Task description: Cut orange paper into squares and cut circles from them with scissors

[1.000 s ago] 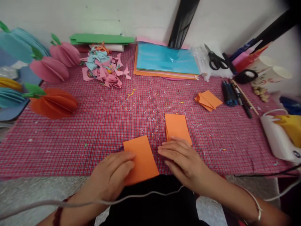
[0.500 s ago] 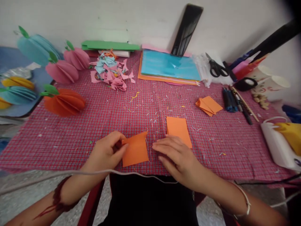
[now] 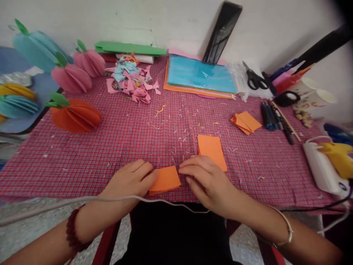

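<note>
On the red-checked, cloth-covered tabletop (image 3: 132, 136), the right hand (image 3: 205, 180), fingers loosely spread, partly hides a flat orange paper stack (image 3: 212, 147), while the left hand (image 3: 132, 180), its fingers pinching or merely pressing (hard to tell), covers the left end of a smaller, doubled-over orange paper rectangle (image 3: 167, 178) near the front edge.

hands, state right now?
Left hand: on the folded orange paper; can't tell whether its grip is closed.
Right hand: loosely open, nothing visibly held.
</note>
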Motion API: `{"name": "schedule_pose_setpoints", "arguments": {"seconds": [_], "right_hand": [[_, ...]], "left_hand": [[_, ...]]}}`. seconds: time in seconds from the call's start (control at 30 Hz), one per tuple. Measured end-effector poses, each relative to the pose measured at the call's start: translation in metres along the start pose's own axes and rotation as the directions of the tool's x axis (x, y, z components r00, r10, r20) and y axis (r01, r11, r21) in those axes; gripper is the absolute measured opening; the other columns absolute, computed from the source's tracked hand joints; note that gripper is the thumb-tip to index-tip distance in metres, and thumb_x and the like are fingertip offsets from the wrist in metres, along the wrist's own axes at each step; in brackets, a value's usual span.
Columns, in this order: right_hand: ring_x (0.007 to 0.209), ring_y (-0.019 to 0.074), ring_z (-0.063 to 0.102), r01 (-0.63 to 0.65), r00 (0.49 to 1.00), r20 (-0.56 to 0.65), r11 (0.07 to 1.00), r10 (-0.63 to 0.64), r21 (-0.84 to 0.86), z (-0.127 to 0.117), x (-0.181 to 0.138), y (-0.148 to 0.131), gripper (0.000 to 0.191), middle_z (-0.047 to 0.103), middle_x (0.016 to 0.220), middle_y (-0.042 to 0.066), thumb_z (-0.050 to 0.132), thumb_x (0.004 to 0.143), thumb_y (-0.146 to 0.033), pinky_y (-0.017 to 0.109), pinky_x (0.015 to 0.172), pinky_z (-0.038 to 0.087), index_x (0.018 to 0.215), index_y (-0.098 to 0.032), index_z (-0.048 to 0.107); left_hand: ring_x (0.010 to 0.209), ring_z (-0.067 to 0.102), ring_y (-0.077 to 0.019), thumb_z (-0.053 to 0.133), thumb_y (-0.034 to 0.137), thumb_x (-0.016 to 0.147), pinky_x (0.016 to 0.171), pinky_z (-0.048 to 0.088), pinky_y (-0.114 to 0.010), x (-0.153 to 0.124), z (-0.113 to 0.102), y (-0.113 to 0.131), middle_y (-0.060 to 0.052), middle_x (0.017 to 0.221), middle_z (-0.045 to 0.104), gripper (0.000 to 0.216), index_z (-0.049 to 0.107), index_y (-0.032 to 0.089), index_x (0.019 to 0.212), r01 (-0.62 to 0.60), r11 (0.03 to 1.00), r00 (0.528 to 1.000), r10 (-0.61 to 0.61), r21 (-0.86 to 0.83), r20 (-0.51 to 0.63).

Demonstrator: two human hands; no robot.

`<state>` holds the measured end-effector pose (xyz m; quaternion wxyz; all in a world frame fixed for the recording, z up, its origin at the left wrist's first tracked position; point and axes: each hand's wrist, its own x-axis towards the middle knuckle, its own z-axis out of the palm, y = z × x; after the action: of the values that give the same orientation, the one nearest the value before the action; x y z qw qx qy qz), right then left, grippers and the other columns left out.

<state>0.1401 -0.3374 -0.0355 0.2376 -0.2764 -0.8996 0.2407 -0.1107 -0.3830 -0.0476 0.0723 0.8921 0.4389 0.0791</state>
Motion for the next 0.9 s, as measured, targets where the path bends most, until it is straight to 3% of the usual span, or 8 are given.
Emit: {"name": "schedule_pose_setpoints", "arguments": {"seconds": [0.2,0.33,0.43,0.57,0.7,0.8,0.9], "right_hand": [[0.125,0.0229,0.052,0.153,0.954,0.275,0.983,-0.119,-0.104,0.015,0.004,0.004,0.039,0.061,0.135,0.007,0.047,0.092,-0.010,0.049,0.114,0.030,0.131,-0.017,0.053],[0.130,0.0261,0.047,0.182,0.934,0.337,0.970,-0.119,-0.163,0.021,-0.001,0.011,0.042,0.059,0.138,0.005,0.047,0.093,-0.012,0.054,0.115,0.025,0.135,-0.016,0.051],[0.131,0.0258,0.046,0.168,0.937,0.334,0.969,-0.100,-0.182,0.019,-0.009,0.012,0.042,0.057,0.140,0.003,0.046,0.095,-0.013,0.055,0.116,0.022,0.136,-0.017,0.051],[0.131,0.0232,0.046,0.145,0.949,0.303,0.973,-0.085,-0.182,0.018,-0.019,0.013,0.042,0.056,0.141,0.003,0.046,0.095,-0.013,0.052,0.118,0.016,0.137,-0.018,0.050],[0.129,0.0243,0.046,0.132,0.958,0.274,0.975,-0.078,-0.181,0.021,-0.019,0.013,0.040,0.059,0.138,0.002,0.048,0.095,-0.014,0.051,0.118,0.014,0.134,-0.018,0.052],[0.123,0.0236,0.050,0.110,0.971,0.229,0.979,-0.069,-0.171,0.020,-0.012,0.009,0.032,0.064,0.131,0.001,0.050,0.095,-0.017,0.048,0.117,0.018,0.125,-0.019,0.059],[0.111,0.0197,0.056,0.074,0.982,0.183,0.981,-0.041,-0.178,0.017,-0.002,0.005,0.021,0.068,0.119,0.003,0.050,0.096,-0.018,0.042,0.113,0.026,0.110,-0.018,0.065]], "left_hand": [[0.077,0.057,-0.0205,0.044,0.005,0.088,0.070,0.046,-0.033,0.003,0.002,0.006,-0.005,0.083,0.063,0.024,0.064,0.013,0.100,-0.042,0.995,0.999,0.044,0.090,-0.017],[0.103,0.058,-0.0242,0.034,0.000,0.085,0.089,0.042,-0.039,-0.015,0.006,0.014,-0.011,0.110,0.068,0.039,0.061,0.010,0.112,-0.103,0.978,0.981,0.130,0.182,-0.143],[0.108,0.058,-0.0229,0.036,0.001,0.084,0.096,0.040,-0.039,-0.029,0.003,0.019,-0.008,0.112,0.068,0.039,0.062,0.015,0.110,-0.119,0.989,0.981,0.132,0.093,-0.142],[0.087,0.060,-0.0192,0.040,0.012,0.092,0.079,0.046,-0.035,-0.024,-0.001,0.016,-0.004,0.094,0.067,0.022,0.061,0.019,0.092,0.033,0.988,0.994,-0.048,-0.149,-0.095],[0.084,0.056,-0.0208,0.051,0.022,0.088,0.076,0.047,-0.036,0.002,0.002,0.006,-0.005,0.089,0.060,0.009,0.058,0.017,0.091,0.315,0.921,0.949,-0.309,-0.231,0.061],[0.078,0.054,-0.0204,0.057,0.025,0.080,0.072,0.045,-0.036,0.018,0.005,0.000,-0.003,0.084,0.056,0.007,0.054,0.018,0.080,0.378,0.894,0.920,-0.334,-0.242,0.203],[0.072,0.051,-0.0176,0.052,0.022,0.077,0.066,0.041,-0.031,0.023,0.008,-0.004,-0.001,0.076,0.053,0.011,0.046,0.020,0.069,0.364,0.886,0.919,-0.293,-0.287,0.264]]}}
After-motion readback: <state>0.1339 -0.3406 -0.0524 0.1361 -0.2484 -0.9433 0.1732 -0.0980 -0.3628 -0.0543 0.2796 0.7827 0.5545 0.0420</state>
